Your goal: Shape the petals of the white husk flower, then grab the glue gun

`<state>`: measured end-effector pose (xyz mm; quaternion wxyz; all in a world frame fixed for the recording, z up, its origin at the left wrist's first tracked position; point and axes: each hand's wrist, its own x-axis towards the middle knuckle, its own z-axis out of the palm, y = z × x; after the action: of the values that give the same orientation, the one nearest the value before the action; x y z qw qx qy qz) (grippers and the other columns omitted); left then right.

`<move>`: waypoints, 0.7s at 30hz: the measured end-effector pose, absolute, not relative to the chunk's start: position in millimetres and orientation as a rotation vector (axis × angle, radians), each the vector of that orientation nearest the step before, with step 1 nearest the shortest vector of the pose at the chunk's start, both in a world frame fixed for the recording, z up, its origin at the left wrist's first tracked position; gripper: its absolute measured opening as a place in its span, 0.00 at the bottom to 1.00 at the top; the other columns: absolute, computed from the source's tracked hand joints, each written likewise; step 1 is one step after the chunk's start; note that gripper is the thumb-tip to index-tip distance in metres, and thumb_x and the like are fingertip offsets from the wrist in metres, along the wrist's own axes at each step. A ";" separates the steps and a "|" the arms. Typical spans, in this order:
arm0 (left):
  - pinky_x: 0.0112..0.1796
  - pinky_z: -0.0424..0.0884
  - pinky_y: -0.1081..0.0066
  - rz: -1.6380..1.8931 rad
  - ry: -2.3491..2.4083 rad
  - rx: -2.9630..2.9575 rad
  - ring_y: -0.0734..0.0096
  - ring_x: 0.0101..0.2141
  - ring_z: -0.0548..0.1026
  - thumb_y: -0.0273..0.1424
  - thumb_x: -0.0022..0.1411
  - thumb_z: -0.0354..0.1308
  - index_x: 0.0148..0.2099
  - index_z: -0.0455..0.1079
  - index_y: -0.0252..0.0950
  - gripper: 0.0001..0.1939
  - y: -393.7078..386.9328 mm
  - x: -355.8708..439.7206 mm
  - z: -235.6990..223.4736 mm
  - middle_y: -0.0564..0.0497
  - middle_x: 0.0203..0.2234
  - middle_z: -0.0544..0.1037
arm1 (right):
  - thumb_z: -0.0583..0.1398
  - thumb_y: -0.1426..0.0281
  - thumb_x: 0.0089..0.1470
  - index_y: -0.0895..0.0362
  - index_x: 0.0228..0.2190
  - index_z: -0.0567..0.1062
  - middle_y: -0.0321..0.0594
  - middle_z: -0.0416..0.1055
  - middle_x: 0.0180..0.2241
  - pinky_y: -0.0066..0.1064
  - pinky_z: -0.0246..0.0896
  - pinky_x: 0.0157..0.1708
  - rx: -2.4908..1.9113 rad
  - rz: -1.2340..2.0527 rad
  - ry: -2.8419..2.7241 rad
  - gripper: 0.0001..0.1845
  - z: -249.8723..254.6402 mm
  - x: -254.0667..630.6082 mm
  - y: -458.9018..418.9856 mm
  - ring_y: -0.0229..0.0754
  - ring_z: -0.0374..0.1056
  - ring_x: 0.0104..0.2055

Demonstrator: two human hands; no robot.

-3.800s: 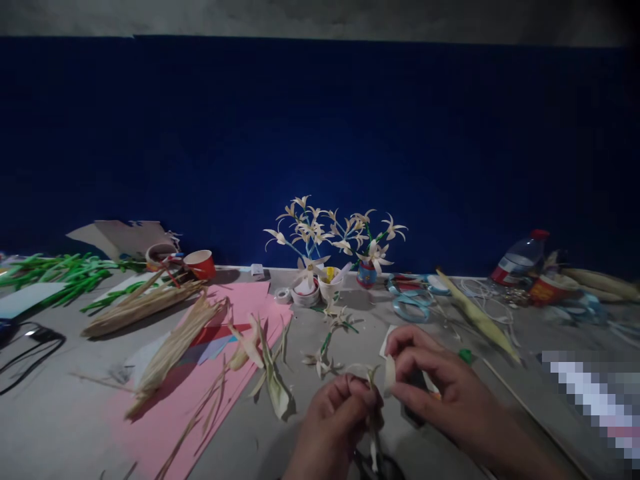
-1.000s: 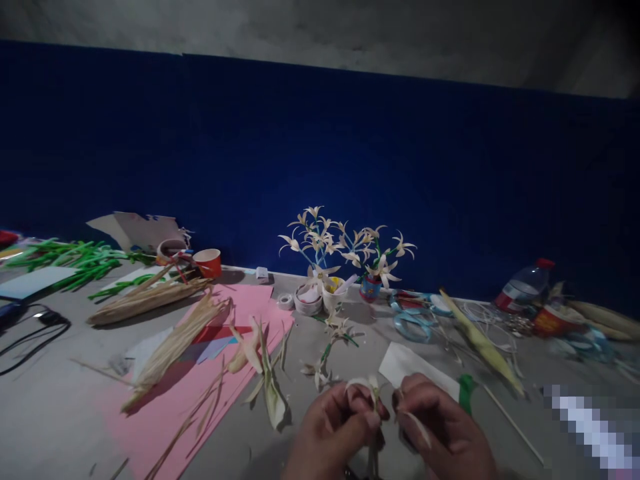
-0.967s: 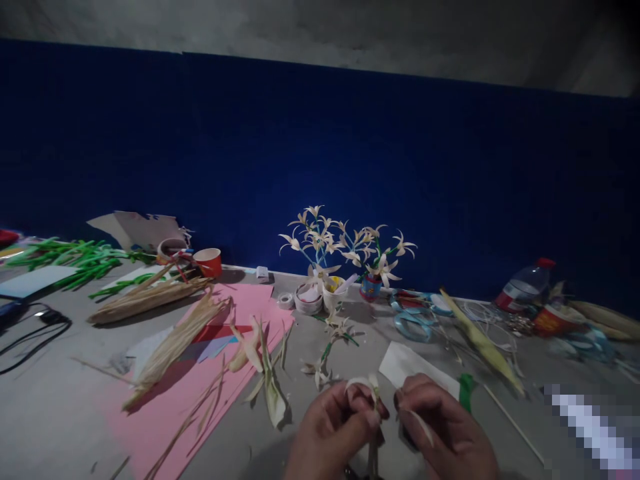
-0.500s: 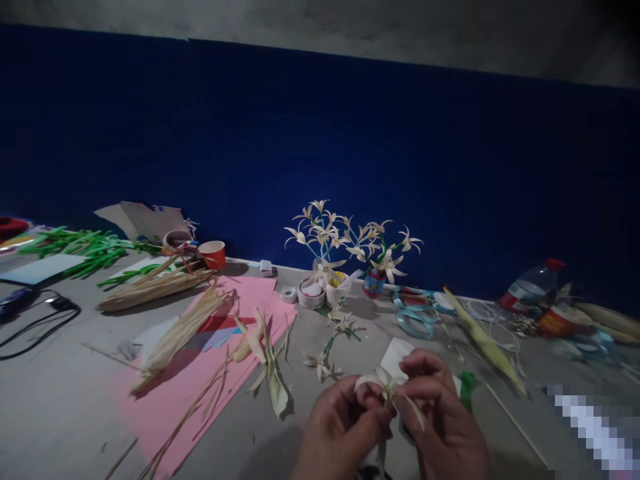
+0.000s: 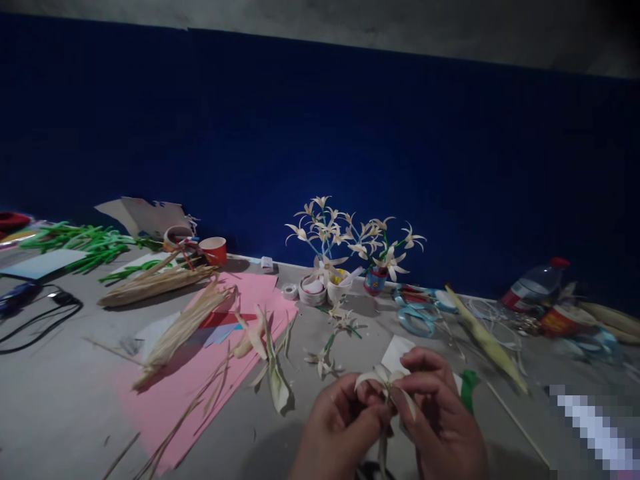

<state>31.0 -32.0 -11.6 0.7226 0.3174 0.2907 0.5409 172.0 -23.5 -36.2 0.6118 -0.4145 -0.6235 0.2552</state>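
The grey table (image 5: 60,400) runs along a deep blue wall (image 5: 320,147), and I place everything from the pink paper sheet (image 5: 200,373) lying on it. Across that sheet and off its far left corner lie bundles of dried straw-coloured leaves (image 5: 175,327), and beyond them, further left, a heap of green strips (image 5: 85,240). A black cable (image 5: 35,320) curls well to the left of the sheet. Behind the sheet's far edge stands a red paper cup (image 5: 214,250). Just right of the sheet's far corner stand small white pots (image 5: 325,290) with a bunch of pale handmade flowers (image 5: 350,237) rising from them. Further right from the sheet lie blue ribbon loops (image 5: 415,313), then a long pale leaf (image 5: 485,340), and a plastic bottle with a red cap (image 5: 535,287) on its side.

Near me, to the right of the sheet's near end, my left hand (image 5: 340,433) pinches the stem of a small pale flower (image 5: 383,387), fingers closed around it. My right hand (image 5: 440,427) meets it from the other side, fingertips gripping the petals. Behind my right hand lies a white card (image 5: 397,350), and just right of it a bit of green tape (image 5: 467,390).
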 end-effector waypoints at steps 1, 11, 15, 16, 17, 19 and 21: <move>0.30 0.61 0.76 1.196 0.642 0.710 0.76 0.25 0.65 0.38 0.44 0.74 0.25 0.65 0.34 0.21 -32.0 30.7 -11.9 0.55 0.22 0.70 | 0.63 0.72 0.57 0.49 0.31 0.77 0.37 0.63 0.45 0.29 0.60 0.42 -0.954 0.566 -1.459 0.05 -35.8 172.2 -23.4 0.44 0.62 0.49; 0.29 0.60 0.77 1.187 0.666 0.709 0.78 0.24 0.65 0.33 0.45 0.73 0.25 0.64 0.34 0.18 -33.7 30.5 -8.0 0.57 0.20 0.70 | 0.61 0.75 0.58 0.47 0.36 0.74 0.35 0.62 0.46 0.25 0.62 0.43 -0.915 0.319 -1.625 0.09 -31.8 174.9 -22.8 0.40 0.62 0.49; 0.29 0.60 0.77 1.202 0.665 0.711 0.78 0.24 0.64 0.35 0.45 0.74 0.24 0.64 0.34 0.20 -33.6 30.7 -8.2 0.57 0.20 0.69 | 0.61 0.76 0.58 0.48 0.37 0.74 0.35 0.63 0.45 0.26 0.61 0.43 -0.912 0.248 -1.657 0.10 -31.1 175.1 -22.1 0.40 0.62 0.49; 0.29 0.60 0.77 1.204 0.666 0.714 0.78 0.24 0.64 0.36 0.44 0.74 0.24 0.64 0.34 0.20 -33.5 30.7 -8.7 0.57 0.20 0.69 | 0.61 0.76 0.58 0.48 0.37 0.74 0.35 0.63 0.45 0.26 0.61 0.43 -0.910 0.230 -1.662 0.10 -30.9 175.0 -22.1 0.40 0.63 0.49; 0.29 0.61 0.76 1.205 0.663 0.717 0.77 0.24 0.65 0.37 0.44 0.74 0.24 0.65 0.34 0.20 -33.5 30.7 -9.4 0.56 0.20 0.70 | 0.61 0.77 0.57 0.48 0.38 0.74 0.36 0.63 0.45 0.27 0.61 0.44 -0.914 0.214 -1.667 0.11 -30.6 174.8 -22.2 0.40 0.63 0.49; 0.30 0.61 0.76 1.205 0.653 0.717 0.77 0.24 0.65 0.39 0.43 0.75 0.24 0.65 0.33 0.22 -33.4 30.8 -10.9 0.56 0.20 0.70 | 0.61 0.77 0.57 0.48 0.39 0.73 0.36 0.63 0.45 0.28 0.61 0.44 -0.924 0.191 -1.659 0.11 -30.2 174.3 -22.1 0.40 0.63 0.48; 0.29 0.61 0.76 1.200 0.645 0.703 0.77 0.24 0.65 0.41 0.42 0.75 0.25 0.65 0.33 0.23 -33.3 30.9 -12.5 0.55 0.20 0.70 | 0.62 0.77 0.57 0.48 0.40 0.72 0.36 0.64 0.45 0.29 0.61 0.45 -0.926 0.189 -1.637 0.12 -29.7 174.0 -21.8 0.41 0.64 0.48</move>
<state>30.9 -33.3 -12.5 0.7203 0.3180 0.2918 0.5430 174.0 -21.8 -29.7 0.5858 -0.3971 -0.7019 0.0809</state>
